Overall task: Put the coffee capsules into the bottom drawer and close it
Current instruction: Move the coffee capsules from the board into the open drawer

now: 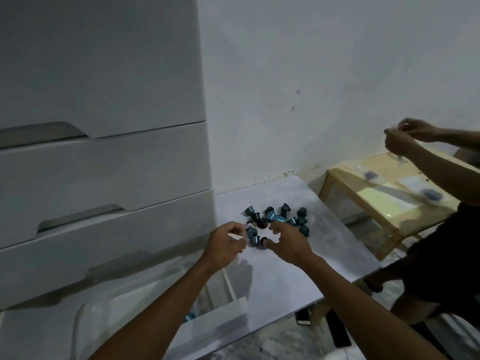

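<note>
Several dark teal coffee capsules [279, 219] lie in a loose heap on the low grey table [280, 271]. My left hand [224, 246] hovers at the heap's left edge. Its fingers are curled, with the tips right beside a capsule [251, 232]; I cannot see whether it holds one. My right hand [289, 241] reaches over the front of the heap with fingers spread, its thumb close to a small dark capsule [263, 240]. The bottom drawer [218, 320] of the white chest stands pulled out at lower left, and one blue capsule [189, 317] shows inside it.
The white chest [104, 165] has its upper drawers closed and fills the left side. Another person [405, 141] works at a wooden table [389, 203] on the right. A phone [303, 318] lies on the floor under the grey table's edge.
</note>
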